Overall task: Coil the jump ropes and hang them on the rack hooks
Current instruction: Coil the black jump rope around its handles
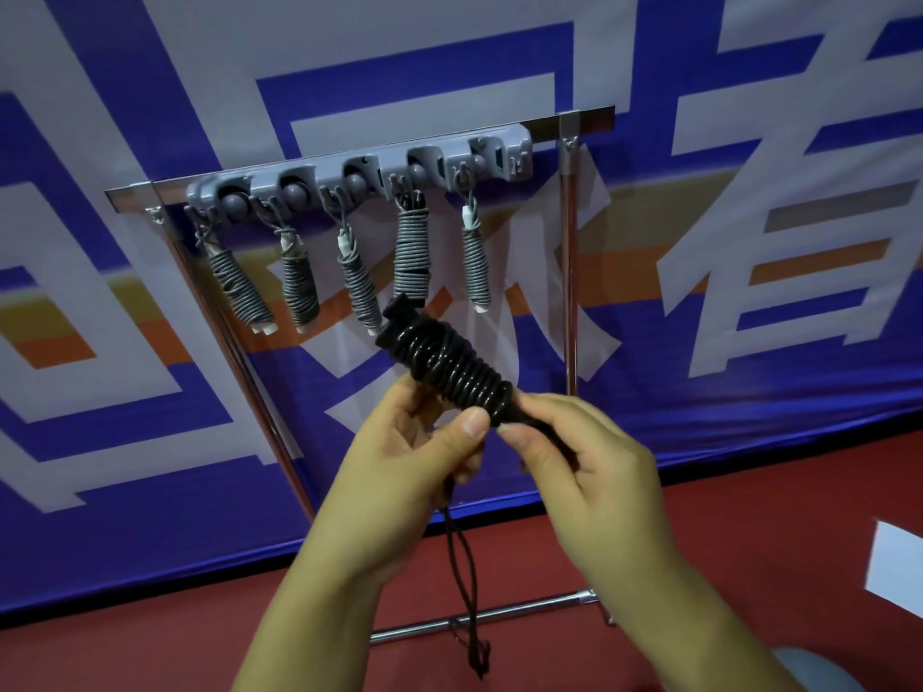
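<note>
A black jump rope (pixel 449 364), wound tightly around its handles, is held tilted in front of the rack. My left hand (pixel 414 457) grips its lower part, thumb on the coil. My right hand (pixel 584 462) pinches the handle end at the lower right. A thin black cord loop (pixel 467 586) dangles below my hands. Behind, a grey hook rack (pixel 359 174) sits on a chrome bar. Several coiled grey jump ropes (pixel 412 252) hang from its hooks.
The chrome stand has slanted side posts (pixel 569 272) and a low crossbar (pixel 499 616) over a red floor. A blue and white banner (pixel 150 342) fills the background. A white sheet (pixel 894 571) lies at the right edge.
</note>
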Tool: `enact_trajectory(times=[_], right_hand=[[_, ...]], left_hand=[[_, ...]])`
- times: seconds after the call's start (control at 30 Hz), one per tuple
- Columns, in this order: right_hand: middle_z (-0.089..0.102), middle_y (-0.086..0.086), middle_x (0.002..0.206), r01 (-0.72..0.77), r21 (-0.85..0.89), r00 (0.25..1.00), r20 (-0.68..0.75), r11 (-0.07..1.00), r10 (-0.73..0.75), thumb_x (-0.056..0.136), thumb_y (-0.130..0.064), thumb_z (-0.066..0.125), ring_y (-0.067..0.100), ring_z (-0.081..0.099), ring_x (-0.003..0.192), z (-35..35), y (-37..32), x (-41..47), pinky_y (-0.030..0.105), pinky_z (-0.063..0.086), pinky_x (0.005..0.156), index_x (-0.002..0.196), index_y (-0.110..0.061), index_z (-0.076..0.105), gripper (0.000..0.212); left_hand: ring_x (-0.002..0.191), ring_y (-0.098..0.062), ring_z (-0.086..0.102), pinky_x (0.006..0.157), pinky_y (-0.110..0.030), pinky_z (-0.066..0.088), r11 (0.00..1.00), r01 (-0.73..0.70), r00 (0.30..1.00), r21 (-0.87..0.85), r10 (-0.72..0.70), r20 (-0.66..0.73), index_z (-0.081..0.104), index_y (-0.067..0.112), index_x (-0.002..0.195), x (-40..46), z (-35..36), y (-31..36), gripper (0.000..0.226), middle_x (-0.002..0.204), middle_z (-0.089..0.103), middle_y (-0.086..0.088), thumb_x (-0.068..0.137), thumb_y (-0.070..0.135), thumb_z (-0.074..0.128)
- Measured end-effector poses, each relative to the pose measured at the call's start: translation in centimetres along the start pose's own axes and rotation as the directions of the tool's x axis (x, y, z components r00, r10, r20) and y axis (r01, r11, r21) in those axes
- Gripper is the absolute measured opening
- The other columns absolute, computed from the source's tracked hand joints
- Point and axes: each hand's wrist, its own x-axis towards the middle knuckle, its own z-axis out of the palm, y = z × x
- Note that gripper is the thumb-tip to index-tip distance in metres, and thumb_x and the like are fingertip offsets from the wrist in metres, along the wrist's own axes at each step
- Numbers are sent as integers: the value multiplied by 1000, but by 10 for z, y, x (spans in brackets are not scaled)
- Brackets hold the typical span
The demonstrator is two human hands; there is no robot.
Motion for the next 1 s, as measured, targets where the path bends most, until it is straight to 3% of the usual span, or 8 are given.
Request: enact_trajectory(times=[0.07, 0.17, 0.33, 0.47, 0.53, 0.67, 0.87, 1.0], right_hand=[[65, -11, 97, 70, -69, 995, -61, 995, -74, 89, -28, 57, -2, 62, 89, -1, 2, 1, 11, 49, 77, 108, -11, 69, 29], [66, -7, 92, 125, -145, 987, -87, 981, -139, 89, -24, 57, -2, 61, 85, -2, 1, 6, 8, 46, 76, 102, -7, 71, 25], [62, -9, 90, 217, -217, 971, -57, 952, -234, 89, -19, 58, -5, 59, 86, -2, -1, 10, 5, 43, 78, 96, -5, 71, 21], [65, -14, 86, 97, -123, 994, -30, 988, -101, 88, -29, 58, -1, 62, 77, -4, -1, 9, 8, 46, 71, 96, -14, 72, 22], [68, -16, 82, -67, 3, 998, -7, 998, 67, 86, -31, 65, 2, 65, 73, -5, -7, 9, 11, 49, 66, 93, -24, 71, 12], [71, -6, 78, -363, 258, 932, 108, 895, 347, 87, -16, 64, 11, 63, 57, -5, -12, 10, 20, 51, 55, 88, -24, 68, 10], [72, 3, 76, -465, 472, 871, 91, 749, 483, 89, -7, 59, 12, 64, 63, -3, -18, 14, 18, 49, 53, 89, -17, 68, 13], [72, 7, 77, -517, 570, 809, 83, 639, 582, 88, -8, 59, 16, 64, 64, -3, -21, 13, 18, 49, 51, 89, -13, 69, 11]], left_hand=[[63, -12, 55, 57, -22, 46, 983, 108, 990, -149, -92, 110, 58, 8, 113, 2, -6, 2, 38, 88, 61, -2, 76, 3, 65], [68, -14, 60, 63, -23, 52, 900, 289, 938, -327, -198, 283, 66, 4, 108, 5, -14, 1, 43, 93, 63, -7, 67, -2, 78], [71, -10, 61, 69, -21, 52, 884, 420, 847, -204, -302, 438, 70, 2, 101, 11, -25, -2, 34, 87, 65, -6, 71, 13, 82], [61, -8, 55, 64, -19, 48, 931, 334, 865, 144, -364, 346, 76, 7, 88, 14, -29, 9, 13, 68, 62, -1, 79, 15, 70], [60, -5, 57, 63, -16, 48, 925, 277, 901, 261, -344, 264, 78, 13, 75, 13, -26, 14, 10, 67, 67, 3, 77, 12, 68], [72, -8, 66, 70, -15, 50, 930, 144, 971, 339, -200, 135, 74, 19, 59, 13, -15, 17, 8, 71, 71, 2, 64, 16, 71], [74, -15, 64, 77, -29, 53, 897, 38, 999, 440, -23, -40, 70, 13, 70, 8, -5, 3, 9, 80, 66, -7, 72, 21, 73], [57, -8, 62, 62, -19, 50, 883, 24, 998, 469, 6, -62, 60, 5, 73, 8, 0, 2, 19, 61, 67, 1, 80, 19, 71]])
